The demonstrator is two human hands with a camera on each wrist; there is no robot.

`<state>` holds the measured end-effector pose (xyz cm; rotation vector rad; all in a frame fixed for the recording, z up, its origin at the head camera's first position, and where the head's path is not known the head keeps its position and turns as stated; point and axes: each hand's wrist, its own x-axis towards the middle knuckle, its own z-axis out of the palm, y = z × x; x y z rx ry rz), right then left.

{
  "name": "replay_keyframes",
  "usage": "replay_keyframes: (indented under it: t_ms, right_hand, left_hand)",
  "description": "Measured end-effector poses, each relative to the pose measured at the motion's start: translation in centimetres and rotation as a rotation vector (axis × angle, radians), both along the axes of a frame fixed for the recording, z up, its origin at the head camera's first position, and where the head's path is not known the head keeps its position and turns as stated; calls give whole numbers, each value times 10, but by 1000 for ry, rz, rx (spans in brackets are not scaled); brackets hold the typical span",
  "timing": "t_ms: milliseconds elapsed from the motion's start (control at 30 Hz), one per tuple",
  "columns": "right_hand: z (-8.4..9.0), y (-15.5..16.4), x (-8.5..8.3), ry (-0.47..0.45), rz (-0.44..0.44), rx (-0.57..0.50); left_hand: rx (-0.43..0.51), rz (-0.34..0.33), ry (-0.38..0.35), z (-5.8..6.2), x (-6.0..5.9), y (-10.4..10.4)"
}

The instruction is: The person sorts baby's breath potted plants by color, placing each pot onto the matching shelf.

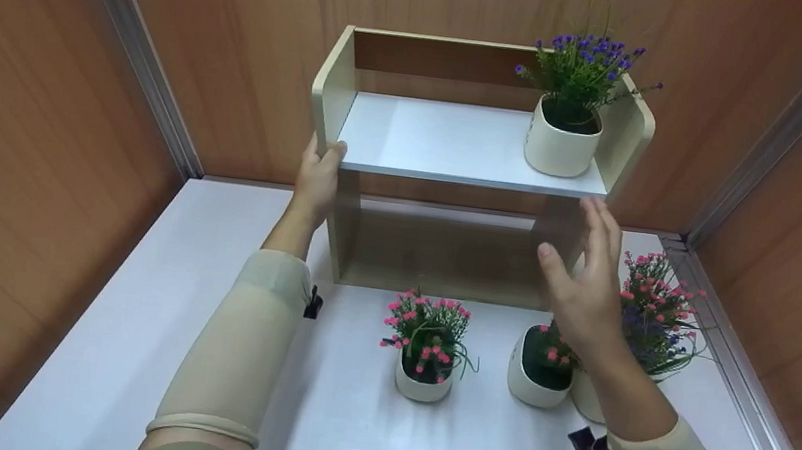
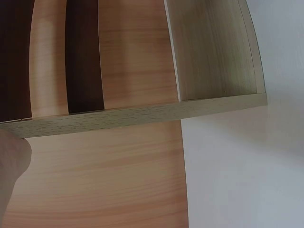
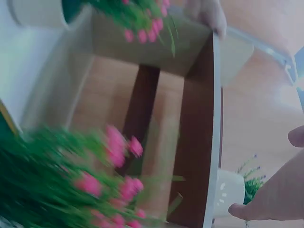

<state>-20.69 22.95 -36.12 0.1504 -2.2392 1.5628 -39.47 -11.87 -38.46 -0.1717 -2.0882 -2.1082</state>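
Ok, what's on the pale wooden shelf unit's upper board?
A rounded white pot of purple flowers stands at the right end of the white upper board. It hides the surface beneath; its green foliage partly covers the pale right side panel.

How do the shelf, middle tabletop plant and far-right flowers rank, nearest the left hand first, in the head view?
1. Shelf: left hand grips its left side.
2. Middle plant: in front of the shelf.
3. Far-right flowers: beyond the right hand.
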Motion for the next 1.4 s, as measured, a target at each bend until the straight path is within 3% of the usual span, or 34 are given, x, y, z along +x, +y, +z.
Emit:
replay_keyframes:
  t_ms: [233,367,567,833,1000,1400]
  right_hand:
    - [-42,-18,40,-47,75,101]
    - [-63,-27,55,-104,137,166]
    - [-90,-33,69,-210,200,146]
    - [-121,-38,72,-322,250,69]
    - [-136,-42,72,-417,273,16]
    - [-174,-57,51,-574,260,125]
  left_hand:
    - [12,6,-11,-2,-1,-4]
    - [20,28,-53,-3,0,-6]
    - [32,27,-65,-3,1,-4]
    - [39,-2,-35,-4,2,-1]
    - [35,5,-55,-2,2,2]
    - [18,8,-91,1,1,-1]
